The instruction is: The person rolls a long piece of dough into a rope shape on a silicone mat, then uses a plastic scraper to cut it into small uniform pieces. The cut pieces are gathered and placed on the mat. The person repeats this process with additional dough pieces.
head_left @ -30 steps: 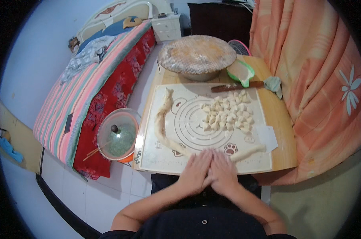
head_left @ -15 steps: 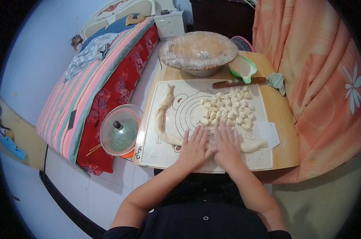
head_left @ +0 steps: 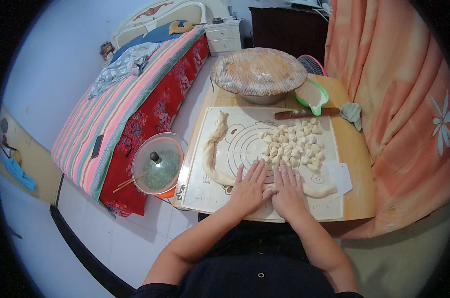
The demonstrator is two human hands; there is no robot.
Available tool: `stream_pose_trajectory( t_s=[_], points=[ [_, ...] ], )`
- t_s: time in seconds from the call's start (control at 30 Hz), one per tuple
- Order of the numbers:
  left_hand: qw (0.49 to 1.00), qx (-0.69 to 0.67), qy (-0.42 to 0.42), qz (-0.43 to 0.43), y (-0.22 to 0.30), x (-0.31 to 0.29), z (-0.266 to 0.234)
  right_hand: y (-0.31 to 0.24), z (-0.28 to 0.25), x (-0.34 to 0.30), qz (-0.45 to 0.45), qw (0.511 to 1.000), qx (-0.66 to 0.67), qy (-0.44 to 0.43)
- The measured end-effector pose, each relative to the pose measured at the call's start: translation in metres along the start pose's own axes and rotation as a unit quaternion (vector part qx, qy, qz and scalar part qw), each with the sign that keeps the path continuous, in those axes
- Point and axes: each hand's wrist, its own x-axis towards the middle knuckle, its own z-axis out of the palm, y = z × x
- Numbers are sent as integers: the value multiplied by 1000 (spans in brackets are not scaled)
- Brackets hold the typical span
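A long rope of dough (head_left: 209,158) curves down the left side of the white pastry mat (head_left: 192,194), and its lower stretch passes beneath both palms. My left hand (head_left: 250,188) lies on the rope, fingers stretched out. Beside it, thumbs close together, my right hand (head_left: 288,191) presses flat on the dough too. The rope's right end sticks out past the right hand; the part under the palms is hidden. Just beyond my fingertips sits a pile of small cut dough pieces (head_left: 294,145). Neither hand grips anything.
Behind the mat stand a large bowl under a woven round cover (head_left: 258,72), a green-rimmed scoop (head_left: 317,102) and a brown rolling pin (head_left: 304,113). A white scraper (head_left: 340,180) lies at the right. Left of the table is a glass-lidded pot (head_left: 158,169), beside a bed (head_left: 93,134).
Both hands remain flat on the dough rope, and the fingers have shifted only slightly. The whole view has moved a little, so the table appears lower and further right.
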Motion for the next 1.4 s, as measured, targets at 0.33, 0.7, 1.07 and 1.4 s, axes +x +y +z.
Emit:
stream_pose_trajectory(
  t_s=[0.33, 0.7, 1.07, 1.4],
  points=[
    [982, -9, -24, 188, -30, 8, 4, 24, -23, 1, -84, 992, 83, -44],
    [980, -42, -113, 157, -82, -2, -38, 12, -39, 24, -33, 971, 61, -231],
    [959, 148, -99, 223, -96, -23, -47, 29, -50, 22, -47, 953, 46, -295],
    [980, 58, -12, 187, -70, -24, -34, 70, -69, -4, 42, 962, -2, -269]
  ],
)
